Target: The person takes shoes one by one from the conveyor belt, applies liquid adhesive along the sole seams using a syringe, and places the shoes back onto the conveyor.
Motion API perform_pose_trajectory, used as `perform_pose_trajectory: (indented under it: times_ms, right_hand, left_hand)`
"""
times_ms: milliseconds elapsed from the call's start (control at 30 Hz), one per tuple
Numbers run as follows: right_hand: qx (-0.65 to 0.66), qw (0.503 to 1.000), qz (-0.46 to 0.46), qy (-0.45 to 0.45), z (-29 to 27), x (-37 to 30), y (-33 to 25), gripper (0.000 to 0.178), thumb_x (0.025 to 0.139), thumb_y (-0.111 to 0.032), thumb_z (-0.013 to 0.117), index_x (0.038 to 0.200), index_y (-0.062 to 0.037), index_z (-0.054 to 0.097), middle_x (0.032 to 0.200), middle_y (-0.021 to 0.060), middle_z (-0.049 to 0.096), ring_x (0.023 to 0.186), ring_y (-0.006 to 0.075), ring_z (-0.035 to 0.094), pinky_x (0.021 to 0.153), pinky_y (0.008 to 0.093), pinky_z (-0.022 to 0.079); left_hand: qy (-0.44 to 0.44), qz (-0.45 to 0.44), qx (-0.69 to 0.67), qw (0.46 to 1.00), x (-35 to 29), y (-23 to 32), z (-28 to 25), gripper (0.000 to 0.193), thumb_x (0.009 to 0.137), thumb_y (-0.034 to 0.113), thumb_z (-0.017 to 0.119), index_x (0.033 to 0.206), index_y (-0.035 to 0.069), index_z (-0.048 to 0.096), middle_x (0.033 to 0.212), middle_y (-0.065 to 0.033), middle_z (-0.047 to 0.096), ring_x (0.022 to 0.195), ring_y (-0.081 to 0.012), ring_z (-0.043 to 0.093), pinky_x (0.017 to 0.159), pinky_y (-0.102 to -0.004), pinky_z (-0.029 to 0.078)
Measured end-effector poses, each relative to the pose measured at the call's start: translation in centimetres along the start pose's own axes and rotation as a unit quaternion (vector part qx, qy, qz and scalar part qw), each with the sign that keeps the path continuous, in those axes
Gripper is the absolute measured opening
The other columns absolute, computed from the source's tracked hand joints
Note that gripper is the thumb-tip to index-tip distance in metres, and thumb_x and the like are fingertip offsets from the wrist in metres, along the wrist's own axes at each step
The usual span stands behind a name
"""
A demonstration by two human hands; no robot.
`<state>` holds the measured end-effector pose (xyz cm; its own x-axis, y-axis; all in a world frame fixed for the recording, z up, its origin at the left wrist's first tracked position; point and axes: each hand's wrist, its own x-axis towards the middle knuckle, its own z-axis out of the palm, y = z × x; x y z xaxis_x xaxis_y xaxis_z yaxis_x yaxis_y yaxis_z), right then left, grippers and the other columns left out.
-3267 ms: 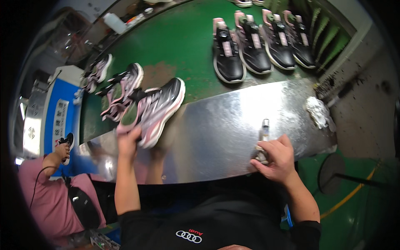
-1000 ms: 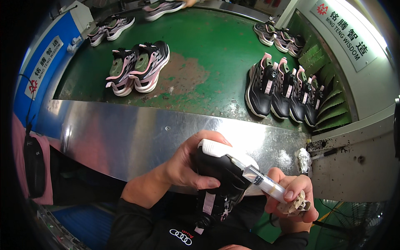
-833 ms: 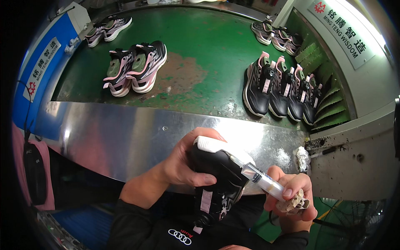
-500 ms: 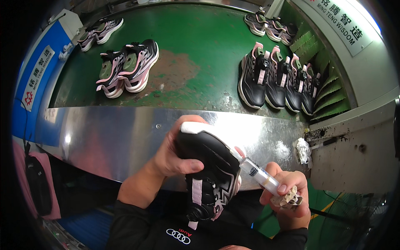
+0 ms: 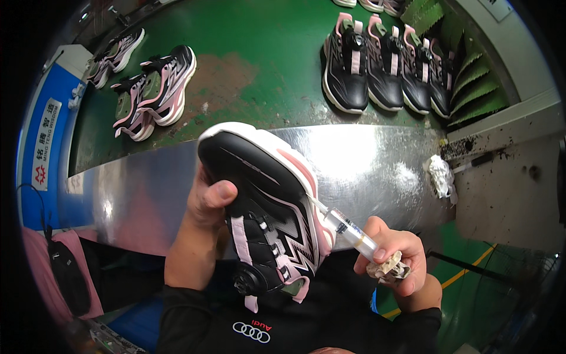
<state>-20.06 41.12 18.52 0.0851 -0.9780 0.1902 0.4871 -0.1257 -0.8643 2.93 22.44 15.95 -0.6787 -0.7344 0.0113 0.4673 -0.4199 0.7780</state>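
Observation:
My left hand [image 5: 211, 197] grips a black sneaker [image 5: 259, 177] by its forefoot, thumb on the upper and fingers hidden beneath. The shoe has a white and pink sole, pink straps and a round dial, and its toe points up and left. In my right hand [image 5: 401, 256] is a clear syringe [image 5: 352, 234], held slanting with its thin tip at the seam where upper meets sole. A crumpled whitish wad [image 5: 389, 268] is bunched in the same hand around the syringe's rear end.
Black sneakers [image 5: 345, 71] stand in a row on the green belt [image 5: 253, 41], back right; more shoes [image 5: 162, 88] stand at left. A steel ledge [image 5: 147, 194] runs before me. White crumpled material [image 5: 439, 177] and a dark-handled tool [image 5: 480, 160] lie at its right end.
The sneaker has come up and left and turned, showing more of its side. The syringe tip has moved along the sole seam with it. The whole view has shifted and tilted.

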Motion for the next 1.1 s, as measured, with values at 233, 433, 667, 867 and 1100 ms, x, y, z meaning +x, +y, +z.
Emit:
perform_pose_trajectory:
  times_ms: [233,433,667,867,1100]
  right_hand:
    - [-0.014,0.999,0.044,0.005,-0.4,-1.4,0.6,0.059,0.074,-0.044,0.075,0.109,0.0021,0.061,0.092,0.0084,0.066,0.081,0.0158,0.044,0.072,0.0266,0.036]
    - [-0.018,0.998,0.068,0.01,-0.4,-2.8,0.9,0.057,0.074,-0.042,0.075,0.107,0.0022,0.063,0.09,0.007,0.066,0.078,0.0161,0.041,0.069,0.0268,0.034]
    - [-0.08,0.996,0.014,-0.043,-0.9,-3.8,1.4,0.054,0.071,-0.04,0.076,0.105,-0.0002,0.065,0.088,0.005,0.067,0.073,0.0167,0.041,0.066,0.0279,0.031]
    - [-0.08,0.996,0.011,-0.042,-0.6,-5.1,1.8,0.052,0.072,-0.041,0.076,0.104,-0.0015,0.065,0.088,0.0054,0.067,0.069,0.0171,0.042,0.066,0.0289,0.03]
    - [-0.093,0.995,-0.006,-0.035,-0.7,-6.3,2.4,0.052,0.073,-0.042,0.075,0.104,-0.0025,0.065,0.088,0.0052,0.068,0.068,0.0171,0.043,0.066,0.029,0.03]
  left_hand:
    - [-0.001,-0.015,-0.059,0.998,0.8,-0.4,0.3,0.07,0.065,0.027,0.073,0.125,0.001,0.047,0.114,-0.0169,0.059,0.103,-0.0277,0.06,0.092,-0.0393,0.049]
    - [0.004,-0.025,-0.079,0.997,1.2,-0.5,-0.1,0.064,0.072,0.029,0.068,0.125,0.0,0.048,0.115,-0.0165,0.059,0.103,-0.0274,0.06,0.092,-0.0394,0.048]
    - [0.024,-0.028,-0.117,0.992,0.6,-0.5,-1.4,0.058,0.079,0.031,0.063,0.124,0.0,0.048,0.115,-0.0161,0.059,0.103,-0.0271,0.06,0.092,-0.0394,0.048]
    - [0.036,-0.033,-0.138,0.989,0.2,-0.3,-2.7,0.053,0.085,0.034,0.058,0.124,-0.001,0.049,0.116,-0.0157,0.059,0.103,-0.0267,0.059,0.092,-0.0395,0.048]
    - [0.132,-0.033,-0.104,0.985,0.2,-0.9,-3.3,0.05,0.085,0.036,0.059,0.122,0.002,0.052,0.113,-0.0125,0.061,0.1,-0.0245,0.061,0.091,-0.0381,0.048]
